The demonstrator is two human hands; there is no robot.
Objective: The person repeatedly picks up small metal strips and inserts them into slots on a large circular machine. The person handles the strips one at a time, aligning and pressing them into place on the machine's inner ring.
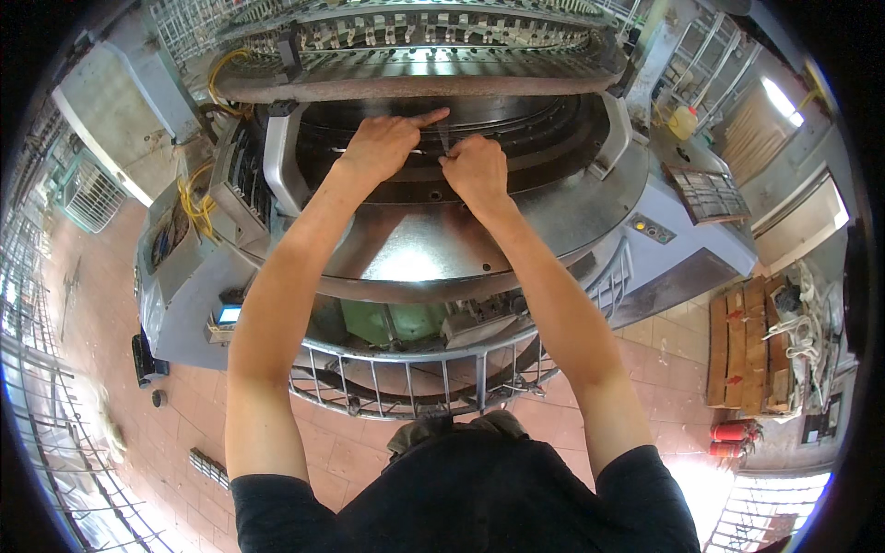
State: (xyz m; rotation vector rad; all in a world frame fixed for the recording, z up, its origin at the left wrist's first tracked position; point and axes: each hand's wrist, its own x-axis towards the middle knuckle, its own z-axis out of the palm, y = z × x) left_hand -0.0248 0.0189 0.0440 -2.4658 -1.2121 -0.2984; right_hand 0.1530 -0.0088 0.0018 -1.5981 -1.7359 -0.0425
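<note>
Both my arms reach over the dark curved bed of a large circular knitting machine (544,219). My left hand (380,146) has its index finger stretched to the right, while its other fingers curl in. A thin pale rod (417,151) shows on both sides of that hand and seems to pass through its closed fingers. My right hand (477,171) is closed, fingertips pinched beside a thin, greyish upright strip (444,138). Whatever lies inside that pinch is too small to make out. The fingertips of the two hands are a short gap apart.
An upper ring (424,88) of the machine overhangs the hands, between two metal posts (284,161). Below is a curved metal guard rail (424,355). Yellow cables (196,198) hang at left. At right are a button panel (651,228), wooden crate (745,346) and red fire extinguishers (731,431).
</note>
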